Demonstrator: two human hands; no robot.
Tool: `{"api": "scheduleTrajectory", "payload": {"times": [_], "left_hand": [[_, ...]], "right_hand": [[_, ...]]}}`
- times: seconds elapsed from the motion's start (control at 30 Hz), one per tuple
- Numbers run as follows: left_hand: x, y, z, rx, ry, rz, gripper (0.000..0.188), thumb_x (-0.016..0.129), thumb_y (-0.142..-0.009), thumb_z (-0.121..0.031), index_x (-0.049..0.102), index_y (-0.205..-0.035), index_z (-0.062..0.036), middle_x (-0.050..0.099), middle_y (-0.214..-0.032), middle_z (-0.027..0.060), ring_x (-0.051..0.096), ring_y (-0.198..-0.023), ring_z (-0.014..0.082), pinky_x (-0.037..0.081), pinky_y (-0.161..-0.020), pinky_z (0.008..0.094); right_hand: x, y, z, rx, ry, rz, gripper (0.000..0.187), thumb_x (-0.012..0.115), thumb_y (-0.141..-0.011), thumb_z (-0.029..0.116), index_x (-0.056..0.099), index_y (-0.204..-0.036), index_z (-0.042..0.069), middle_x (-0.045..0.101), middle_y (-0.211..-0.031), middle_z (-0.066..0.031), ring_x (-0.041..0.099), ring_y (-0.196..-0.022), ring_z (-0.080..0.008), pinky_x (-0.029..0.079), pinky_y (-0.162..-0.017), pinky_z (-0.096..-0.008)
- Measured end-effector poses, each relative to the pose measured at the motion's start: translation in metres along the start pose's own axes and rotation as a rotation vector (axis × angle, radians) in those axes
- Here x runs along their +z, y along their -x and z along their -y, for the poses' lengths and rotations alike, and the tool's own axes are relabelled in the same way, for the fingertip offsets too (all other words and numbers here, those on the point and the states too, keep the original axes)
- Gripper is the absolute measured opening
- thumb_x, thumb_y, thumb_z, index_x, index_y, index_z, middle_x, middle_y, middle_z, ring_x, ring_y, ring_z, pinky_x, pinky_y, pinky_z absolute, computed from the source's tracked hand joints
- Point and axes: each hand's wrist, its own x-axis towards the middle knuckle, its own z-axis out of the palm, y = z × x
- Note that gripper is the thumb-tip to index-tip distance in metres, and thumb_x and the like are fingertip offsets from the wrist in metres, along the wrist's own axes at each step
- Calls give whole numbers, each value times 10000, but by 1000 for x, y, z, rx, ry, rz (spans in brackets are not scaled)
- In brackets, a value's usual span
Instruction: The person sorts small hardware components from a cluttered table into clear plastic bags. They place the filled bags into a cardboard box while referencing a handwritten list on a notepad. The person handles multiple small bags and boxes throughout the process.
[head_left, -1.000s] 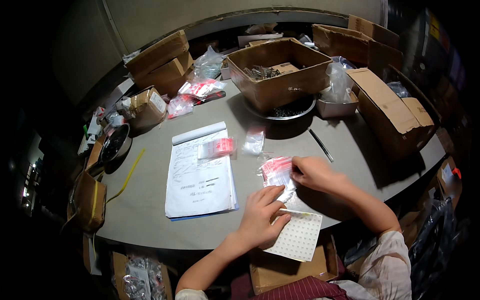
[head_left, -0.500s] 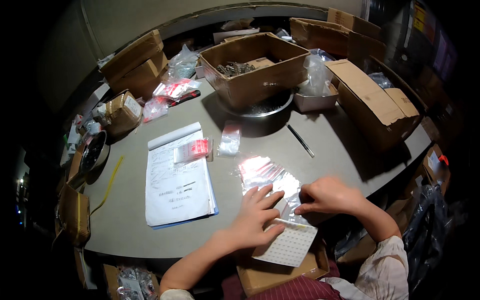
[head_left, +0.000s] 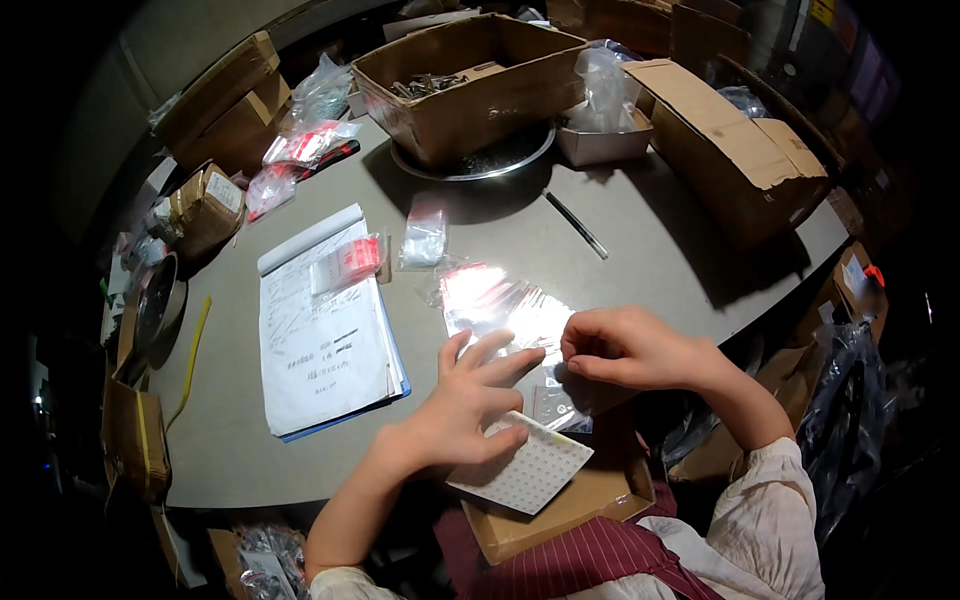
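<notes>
At the near edge of the table (head_left: pixel 225 460), the left hand (head_left: pixel 457 410) holds the patterned white sheet (head_left: pixel 530 474) under its thumb, other fingers spread beside the clear bags (head_left: pixel 478 292), while the right hand (head_left: pixel 630 345) curls (whether gripping I cannot tell), so the sheet should be kept steady.
</notes>
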Motion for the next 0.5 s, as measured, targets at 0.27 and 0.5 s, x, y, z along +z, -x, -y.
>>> {"api": "scheduleTrajectory", "payload": {"times": [0.27,0.5], "left_hand": [[4,2,2,17,8,-44,285,750,-833,-347,737,-810,-63,527,-1580,115,341,-1516,395,94,-1217,665],[-3,5,1,-23,179,3,226,755,-812,-319,739,-817,-93,577,-1544,48,338,-1536,361,69,-1214,661]], "right_hand": [[34,-1,10,-279,561,-213,181,717,-851,58,609,-994,38,654,-902,-131,647,-860,-363,520,-719,-453],[25,15,2,-12,399,66,356,804,-904,336,609,-998,54,663,-840,-141,649,-806,-383,493,-698,-476]]}}
